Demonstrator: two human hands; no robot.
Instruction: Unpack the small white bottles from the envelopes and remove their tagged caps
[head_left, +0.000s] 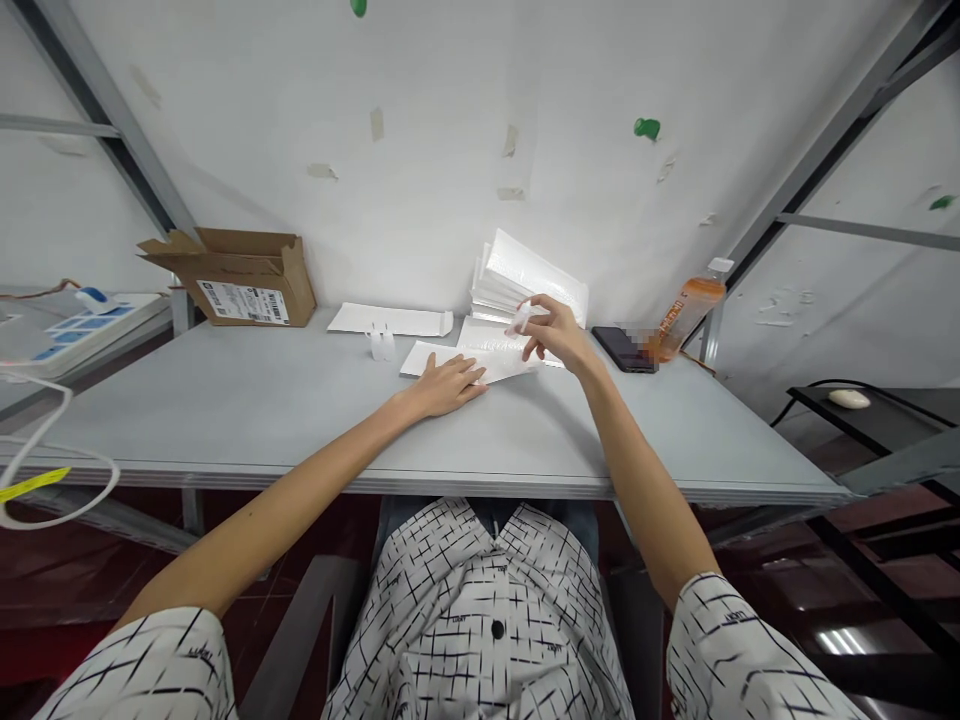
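Note:
My left hand lies flat with its fingers spread on a white padded envelope near the middle of the table. My right hand is raised over the envelope's right end, its fingers closed on a small white object, too blurred to identify. Behind it leans a fanned stack of white bubble envelopes. Two white plug adapters stand left of the envelope, prongs up. Farther back, a single flat white envelope lies by the wall.
An open cardboard box stands at the back left, near a white power strip. On the right are a black phone and an orange drink bottle. Metal frame posts rise at both sides of the grey table.

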